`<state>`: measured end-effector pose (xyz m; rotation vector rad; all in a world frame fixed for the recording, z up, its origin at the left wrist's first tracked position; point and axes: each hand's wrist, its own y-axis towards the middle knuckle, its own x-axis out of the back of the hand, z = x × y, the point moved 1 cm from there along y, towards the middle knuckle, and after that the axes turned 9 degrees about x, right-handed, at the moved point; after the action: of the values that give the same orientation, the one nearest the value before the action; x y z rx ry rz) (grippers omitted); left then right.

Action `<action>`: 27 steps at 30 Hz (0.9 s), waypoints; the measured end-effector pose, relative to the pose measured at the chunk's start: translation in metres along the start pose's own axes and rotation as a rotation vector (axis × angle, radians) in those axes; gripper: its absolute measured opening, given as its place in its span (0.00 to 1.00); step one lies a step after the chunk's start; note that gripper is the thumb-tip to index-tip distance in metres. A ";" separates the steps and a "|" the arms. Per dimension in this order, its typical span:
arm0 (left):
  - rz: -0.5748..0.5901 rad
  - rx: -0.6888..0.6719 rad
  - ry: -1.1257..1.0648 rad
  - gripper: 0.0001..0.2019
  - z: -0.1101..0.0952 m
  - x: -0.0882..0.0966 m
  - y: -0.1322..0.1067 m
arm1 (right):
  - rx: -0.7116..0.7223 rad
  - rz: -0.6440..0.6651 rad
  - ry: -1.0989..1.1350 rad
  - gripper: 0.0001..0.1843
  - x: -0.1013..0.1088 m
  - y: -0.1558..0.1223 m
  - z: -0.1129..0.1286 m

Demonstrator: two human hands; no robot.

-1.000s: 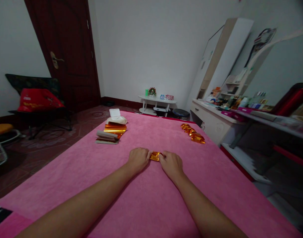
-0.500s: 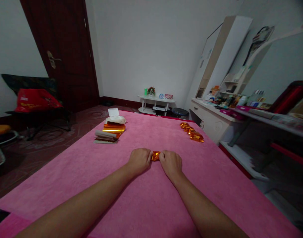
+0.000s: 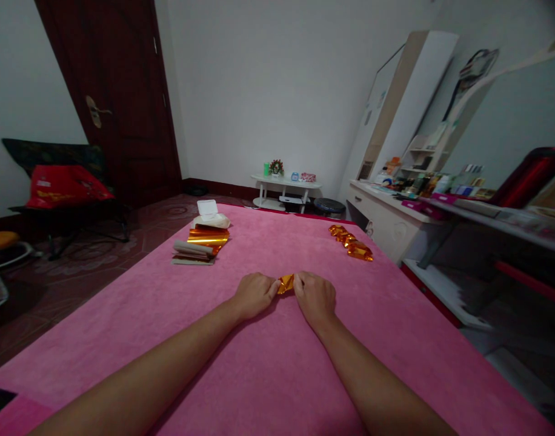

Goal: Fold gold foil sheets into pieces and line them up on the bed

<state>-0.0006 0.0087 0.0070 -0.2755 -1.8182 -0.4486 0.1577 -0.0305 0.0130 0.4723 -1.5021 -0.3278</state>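
Note:
Between my hands is a small packet wrapped in shiny orange-gold foil (image 3: pixel 286 284), just above or on the pink cloth (image 3: pixel 268 363). My left hand (image 3: pixel 255 295) pinches its left end, and my right hand (image 3: pixel 315 297) is closed on its right end. What the foil encloses is hidden. Several similar foil-wrapped pieces (image 3: pixel 351 242) lie in a row at the back right of the cloth. To the far left are orange-gold foil sheets (image 3: pixel 208 235) and a stack of greyish-brown flat pieces (image 3: pixel 192 251).
Behind the foil sheets sits a white pack with a raised lid (image 3: pixel 211 216). A dressing table (image 3: pixel 386 212) crowded with bottles stands to the right. Beyond the cloth are a low white table (image 3: pixel 286 181) and a black stool (image 3: pixel 329 206). A chair with a red bag (image 3: pixel 68 186) is at left.
The foil packet has tilted and turned slightly between my fingers, and my right hand has shifted a little to the right. Both hands keep their hold.

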 end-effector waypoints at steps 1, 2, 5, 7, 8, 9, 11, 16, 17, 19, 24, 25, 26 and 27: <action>0.001 0.004 -0.029 0.28 0.001 0.000 0.000 | 0.005 0.001 0.006 0.14 0.000 0.000 0.000; -0.005 0.027 -0.069 0.28 0.002 0.000 0.001 | 0.020 -0.001 0.015 0.14 0.000 0.000 0.001; -0.055 0.153 -0.215 0.30 0.007 -0.002 0.004 | 0.113 -0.008 0.058 0.14 0.001 -0.003 0.004; -0.089 0.194 -0.271 0.31 0.009 -0.003 0.005 | 0.148 -0.009 0.075 0.14 0.001 -0.004 0.006; -0.097 0.183 -0.275 0.31 0.009 -0.004 0.005 | 0.137 -0.008 0.074 0.14 0.001 -0.004 0.006; -0.099 0.157 -0.266 0.31 0.009 -0.005 0.005 | 0.112 -0.007 0.068 0.14 0.001 -0.004 0.006; -0.092 0.111 -0.234 0.30 0.008 -0.006 0.005 | 0.059 -0.012 0.060 0.14 0.001 -0.003 0.004; -0.080 0.151 -0.225 0.29 0.004 -0.004 0.002 | 0.081 -0.051 0.107 0.14 0.001 -0.004 0.001; -0.073 0.129 -0.218 0.29 0.004 -0.003 0.001 | 0.067 -0.054 0.110 0.15 0.001 -0.004 0.001; -0.065 0.074 -0.220 0.28 0.003 -0.004 0.001 | 0.030 -0.060 0.110 0.15 0.000 -0.005 0.000; -0.122 0.144 -0.475 0.32 0.009 -0.007 0.004 | 0.152 -0.058 0.186 0.16 0.000 -0.005 0.005; -0.134 0.155 -0.508 0.33 0.010 -0.008 0.004 | 0.161 -0.055 0.193 0.16 -0.001 -0.004 0.005; -0.137 0.151 -0.512 0.33 0.010 -0.008 0.004 | 0.148 -0.056 0.191 0.16 -0.001 -0.004 0.005; -0.127 0.135 -0.486 0.32 0.009 -0.007 0.004 | 0.116 -0.061 0.180 0.16 -0.001 -0.003 0.004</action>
<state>-0.0046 0.0161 -0.0017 -0.1849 -2.3407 -0.3641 0.1541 -0.0334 0.0107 0.6246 -1.3382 -0.2393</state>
